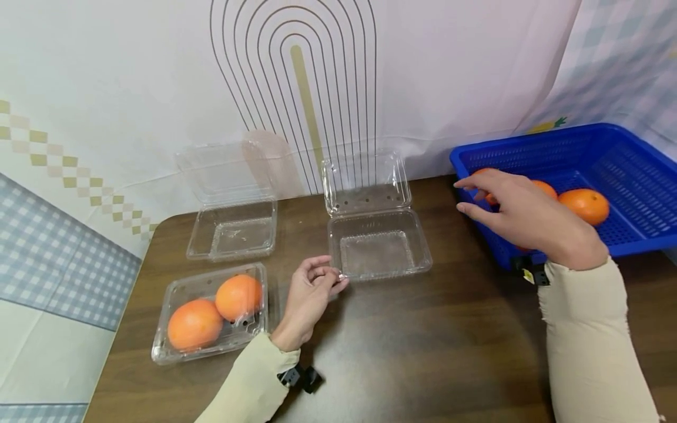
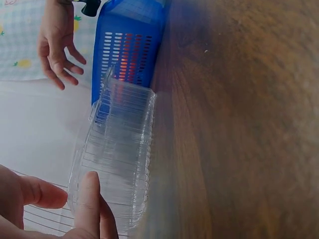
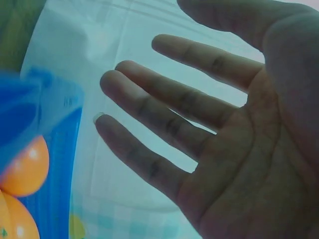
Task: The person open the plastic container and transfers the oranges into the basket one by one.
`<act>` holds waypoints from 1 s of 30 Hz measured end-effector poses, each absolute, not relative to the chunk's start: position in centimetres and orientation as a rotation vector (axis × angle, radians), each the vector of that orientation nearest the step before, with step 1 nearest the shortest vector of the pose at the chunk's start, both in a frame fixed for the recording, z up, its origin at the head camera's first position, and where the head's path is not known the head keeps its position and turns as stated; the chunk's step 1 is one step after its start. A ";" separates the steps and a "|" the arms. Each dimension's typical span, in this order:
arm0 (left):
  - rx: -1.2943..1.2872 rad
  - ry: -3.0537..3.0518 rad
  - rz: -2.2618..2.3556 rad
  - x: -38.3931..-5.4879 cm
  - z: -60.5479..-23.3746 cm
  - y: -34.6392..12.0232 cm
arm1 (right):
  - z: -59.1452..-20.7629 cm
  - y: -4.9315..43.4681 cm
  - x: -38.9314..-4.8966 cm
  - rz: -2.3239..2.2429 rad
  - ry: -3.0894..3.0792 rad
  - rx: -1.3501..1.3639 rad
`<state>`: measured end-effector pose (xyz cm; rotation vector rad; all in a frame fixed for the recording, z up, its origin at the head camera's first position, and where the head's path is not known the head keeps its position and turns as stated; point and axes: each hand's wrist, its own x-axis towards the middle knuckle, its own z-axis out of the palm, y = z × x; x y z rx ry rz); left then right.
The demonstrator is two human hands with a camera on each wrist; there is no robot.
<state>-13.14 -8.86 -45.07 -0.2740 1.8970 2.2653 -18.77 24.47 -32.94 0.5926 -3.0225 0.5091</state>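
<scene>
The left hand (image 1: 311, 296) pinches the near-left corner of the open clear container (image 1: 388, 274), whose long axis extends rightward. The right hand (image 1: 520, 208), empty with fingers spread, is nearer the oranges (image 1: 584, 206); these lie beneath and rightward, inside the blue basket (image 1: 534, 143).

The desk (image 1: 412, 352) is viewed forward and downward from the head, with left hand (image 1: 311, 291), right hand (image 1: 529, 211) and the patterned cloth (image 1: 433, 70) behind all taken in. From the left wrist, low and turned sideways, a clear container (image 2: 117, 154) is seen close up, with the blue basket (image 1: 529, 154) faced beyond. From the right wrist, the palm is framed very near, against the cloth. The basket is shared by all three views.
</scene>
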 end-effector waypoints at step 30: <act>-0.260 1.913 2.285 -13.1 -44.8 -8.4 | -40.8 17.3 -21.9 0.841 -3.213 0.501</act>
